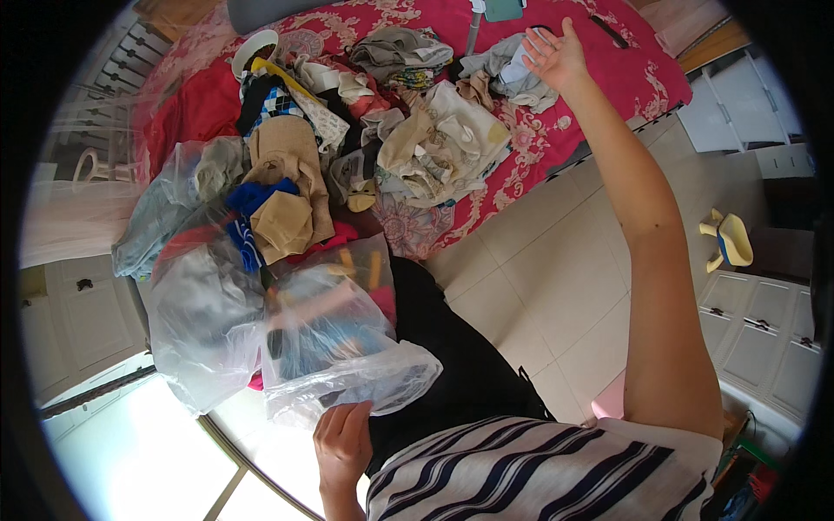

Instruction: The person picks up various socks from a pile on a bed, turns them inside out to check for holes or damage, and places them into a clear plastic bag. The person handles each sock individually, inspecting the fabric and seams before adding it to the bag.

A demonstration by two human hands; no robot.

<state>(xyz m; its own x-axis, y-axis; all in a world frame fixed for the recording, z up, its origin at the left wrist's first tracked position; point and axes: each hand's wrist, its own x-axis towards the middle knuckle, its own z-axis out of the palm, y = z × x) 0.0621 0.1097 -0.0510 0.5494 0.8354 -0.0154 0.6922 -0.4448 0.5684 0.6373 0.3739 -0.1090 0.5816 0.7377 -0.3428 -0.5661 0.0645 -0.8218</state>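
Observation:
At the bottom, my left hand (344, 433) grips the rim of a clear plastic bag (326, 365) that lies by my lap with clothes inside. My right hand (557, 55) is stretched out at the upper right, palm showing and fingers spread, over or beside a pile of grey and white clothes (521, 68); nothing is seen in it. Nearer the middle of the bed lie cream garments (443, 143) and, behind them, folded grey clothes (401, 52). To the left are a beige garment (287, 150), a tan cloth bundle (283, 221) and a blue garment (242, 228).
A red floral bedspread (541, 146) covers the bed. A second clear bag (202, 325) lies at left. A stand holding a phone (503, 9) rises at the top. A dark stick-like object (609, 31) rests at upper right. Tiled floor (541, 280) and white cabinets (756, 325) are at right.

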